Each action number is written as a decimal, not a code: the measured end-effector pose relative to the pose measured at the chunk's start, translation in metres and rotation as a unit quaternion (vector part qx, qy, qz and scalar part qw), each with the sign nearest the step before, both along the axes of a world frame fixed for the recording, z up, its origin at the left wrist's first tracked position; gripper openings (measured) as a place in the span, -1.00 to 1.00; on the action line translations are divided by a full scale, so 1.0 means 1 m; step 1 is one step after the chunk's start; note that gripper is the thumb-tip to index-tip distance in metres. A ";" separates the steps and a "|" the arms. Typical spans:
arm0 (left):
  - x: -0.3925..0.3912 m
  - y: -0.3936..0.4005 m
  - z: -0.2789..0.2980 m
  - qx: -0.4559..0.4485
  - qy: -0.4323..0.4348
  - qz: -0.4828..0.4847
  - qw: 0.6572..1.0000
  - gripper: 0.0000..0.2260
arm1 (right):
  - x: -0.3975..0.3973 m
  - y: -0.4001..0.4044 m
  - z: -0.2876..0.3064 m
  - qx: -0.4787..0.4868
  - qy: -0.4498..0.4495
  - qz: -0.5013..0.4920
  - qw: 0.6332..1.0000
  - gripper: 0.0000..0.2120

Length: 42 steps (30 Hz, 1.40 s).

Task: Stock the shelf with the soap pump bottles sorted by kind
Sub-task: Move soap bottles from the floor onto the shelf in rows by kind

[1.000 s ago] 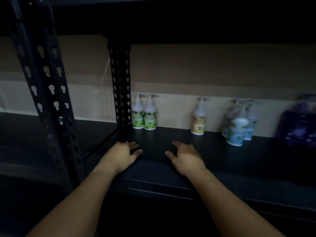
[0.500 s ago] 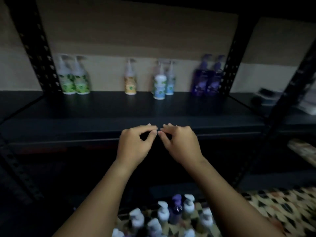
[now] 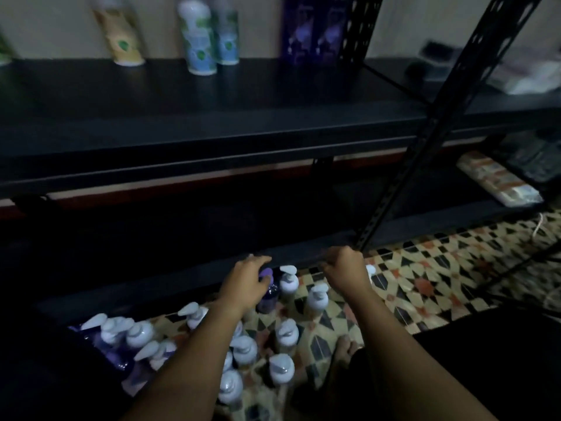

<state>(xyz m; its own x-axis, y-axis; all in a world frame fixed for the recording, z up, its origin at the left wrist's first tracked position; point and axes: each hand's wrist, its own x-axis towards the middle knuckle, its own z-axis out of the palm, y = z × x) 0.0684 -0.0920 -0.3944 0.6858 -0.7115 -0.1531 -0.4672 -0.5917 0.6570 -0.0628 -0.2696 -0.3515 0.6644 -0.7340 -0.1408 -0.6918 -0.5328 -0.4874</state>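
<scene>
Several soap pump bottles with white pump heads stand on the patterned floor below the shelf. My left hand reaches down among them, its thumb and fingers curled round the purple pump head of a purple bottle. My right hand hovers with bent fingers beside it; a white pump head peeks out behind it, and its fingertips are hidden. On the black shelf above stand a yellow bottle, two blue-green bottles and two purple bottles, grouped by kind.
A black perforated upright slants down just right of my right hand. A wrapped orange-and-white packet lies on the lower shelf at right. The lower shelf edge runs just behind the floor bottles. My foot shows among them.
The view has dropped from the shelf to the floor. Both hands have moved down from the shelf edge to the floor bottles, and my left hand now holds the purple pump head.
</scene>
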 end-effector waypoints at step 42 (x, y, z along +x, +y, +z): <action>0.021 -0.009 -0.024 -0.260 0.214 0.098 0.937 -0.76 | -0.043 -0.005 -0.086 0.301 -0.274 -0.064 0.911 -0.92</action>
